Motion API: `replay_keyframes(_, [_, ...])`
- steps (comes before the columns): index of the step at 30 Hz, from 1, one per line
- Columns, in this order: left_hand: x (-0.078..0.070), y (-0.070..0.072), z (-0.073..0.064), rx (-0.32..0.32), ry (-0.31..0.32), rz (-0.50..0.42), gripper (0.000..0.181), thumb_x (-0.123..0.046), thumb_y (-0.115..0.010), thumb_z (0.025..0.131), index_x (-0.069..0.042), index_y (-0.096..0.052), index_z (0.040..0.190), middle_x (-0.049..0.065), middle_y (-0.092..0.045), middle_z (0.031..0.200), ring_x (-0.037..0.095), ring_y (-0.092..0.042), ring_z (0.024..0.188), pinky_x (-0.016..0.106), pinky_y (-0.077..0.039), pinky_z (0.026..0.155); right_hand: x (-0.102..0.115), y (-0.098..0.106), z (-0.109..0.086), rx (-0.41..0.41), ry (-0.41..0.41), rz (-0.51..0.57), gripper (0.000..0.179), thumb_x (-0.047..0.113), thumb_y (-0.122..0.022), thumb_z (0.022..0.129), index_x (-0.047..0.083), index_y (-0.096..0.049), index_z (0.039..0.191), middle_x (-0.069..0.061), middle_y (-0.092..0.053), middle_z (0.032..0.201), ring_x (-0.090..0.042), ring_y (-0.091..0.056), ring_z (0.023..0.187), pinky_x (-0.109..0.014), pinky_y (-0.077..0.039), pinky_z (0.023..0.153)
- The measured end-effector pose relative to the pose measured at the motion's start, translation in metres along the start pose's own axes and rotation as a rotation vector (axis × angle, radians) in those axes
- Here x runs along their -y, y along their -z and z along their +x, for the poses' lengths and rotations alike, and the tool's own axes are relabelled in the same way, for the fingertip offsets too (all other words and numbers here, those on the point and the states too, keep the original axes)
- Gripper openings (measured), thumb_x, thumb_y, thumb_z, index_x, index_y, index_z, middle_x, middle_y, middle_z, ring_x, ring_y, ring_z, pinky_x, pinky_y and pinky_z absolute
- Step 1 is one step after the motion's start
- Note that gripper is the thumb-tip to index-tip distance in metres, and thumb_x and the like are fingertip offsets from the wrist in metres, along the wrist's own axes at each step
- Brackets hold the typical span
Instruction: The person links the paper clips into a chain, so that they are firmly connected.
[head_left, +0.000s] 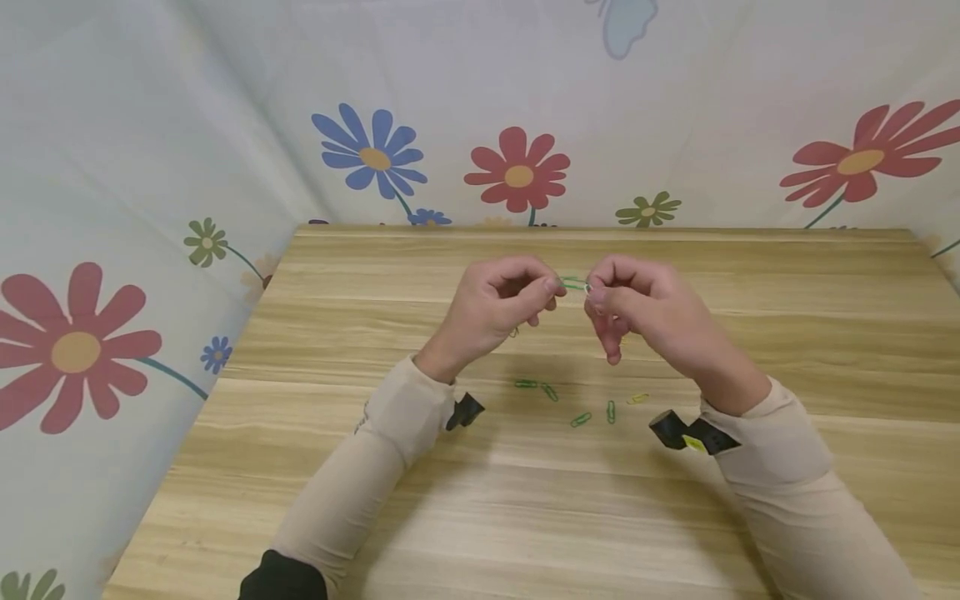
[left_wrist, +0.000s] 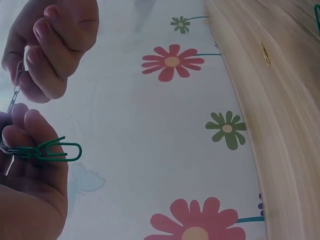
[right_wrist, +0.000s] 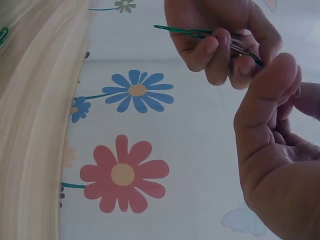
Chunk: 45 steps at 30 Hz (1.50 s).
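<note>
- Nearest the camera, two beige sleeves (head_left: 348, 500) are seen, with a small black device (head_left: 465, 411) worn at the left cuff and a second black device (head_left: 693, 435) at the right.
- Both hands are raised above the wooden table (head_left: 525, 517), facing each other, with a narrow gap left between the fingertips in the head view.
- By the left hand (head_left: 498, 300), a green paper clip (head_left: 574, 287) is pinched between thumb and forefinger; the gap is bridged by it.
- By the right hand (head_left: 652, 308), a pale paper clip (head_left: 588, 288) is pinched at the fingertips, at the green one's right end (whether the two are hooked together cannot be told).
- Across the left hand's curled fingers, a string of linked clips (right_wrist: 197, 33), green and pale, is draped, its green end extended past the hand.
- On the table, nearer the camera than the hands, four loose green clips (head_left: 526, 384) are scattered, with a yellow clip (head_left: 638, 399) to their right.
- Behind, a flowered cloth (head_left: 720, 125) is hung.
</note>
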<state>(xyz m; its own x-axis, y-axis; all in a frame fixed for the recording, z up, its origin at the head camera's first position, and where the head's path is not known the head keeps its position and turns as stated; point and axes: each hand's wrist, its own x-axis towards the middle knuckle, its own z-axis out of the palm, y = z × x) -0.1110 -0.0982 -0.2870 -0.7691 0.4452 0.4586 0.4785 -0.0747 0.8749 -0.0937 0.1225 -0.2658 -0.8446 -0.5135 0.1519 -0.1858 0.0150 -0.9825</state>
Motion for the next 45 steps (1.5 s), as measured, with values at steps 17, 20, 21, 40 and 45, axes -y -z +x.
replay_keyframes(17, [0.009, -0.009, -0.003, 0.161, 0.172, 0.076, 0.018, -0.009, -0.062, 0.100, 0.000, -0.067, 0.113, 0.006, -0.069, 0.093, 0.024, -0.065, 0.079, 0.035, -0.057, 0.071, 0.012, 0.011, -0.005, -0.200, 0.057, -0.195, 0.021, 0.012, -0.056, 0.104, -0.004, -0.056, 0.091, -0.015, -0.054, 0.071, -0.026, -0.057, 0.050, -0.032, -0.055, 0.051])
replay_keyframes(20, [0.009, -0.014, -0.002, 0.199, 0.208, -0.044, 0.025, -0.009, -0.057, 0.102, 0.004, -0.061, 0.123, 0.010, -0.070, 0.096, 0.026, -0.068, 0.090, 0.040, -0.056, 0.085, 0.016, 0.008, -0.007, -0.203, 0.070, -0.245, 0.018, 0.010, -0.056, 0.104, -0.004, -0.058, 0.092, -0.015, -0.055, 0.074, -0.025, -0.059, 0.053, -0.030, -0.056, 0.053])
replay_keyframes(21, [0.008, -0.015, -0.002, 0.201, 0.201, -0.079, 0.027, -0.009, -0.055, 0.103, 0.005, -0.060, 0.125, 0.012, -0.070, 0.096, 0.027, -0.068, 0.091, 0.042, -0.055, 0.089, 0.017, 0.007, -0.008, -0.196, 0.076, -0.273, 0.017, 0.009, -0.055, 0.104, -0.003, -0.059, 0.093, -0.015, -0.056, 0.075, -0.025, -0.059, 0.054, -0.030, -0.055, 0.053])
replay_keyframes(40, [-0.003, -0.012, -0.002, 0.119, 0.174, -0.300, 0.015, -0.005, -0.054, 0.100, 0.005, -0.064, 0.099, 0.011, -0.063, 0.087, 0.022, -0.063, 0.076, 0.044, -0.058, 0.078, 0.023, -0.005, -0.015, -0.267, 0.420, -0.471, 0.012, -0.012, -0.063, 0.092, -0.004, -0.067, 0.101, -0.003, -0.059, 0.073, -0.012, -0.055, 0.053, -0.020, -0.043, 0.047])
replay_keyframes(45, [-0.003, -0.004, -0.001, 0.073, 0.117, -0.354, 0.011, -0.009, -0.059, 0.100, -0.006, -0.070, 0.098, 0.007, -0.065, 0.087, 0.019, -0.062, 0.076, 0.037, -0.059, 0.071, 0.017, 0.009, -0.012, -0.322, 0.425, -0.501, 0.013, -0.013, -0.063, 0.092, -0.006, -0.068, 0.102, -0.004, -0.058, 0.074, -0.011, -0.055, 0.053, -0.019, -0.042, 0.048])
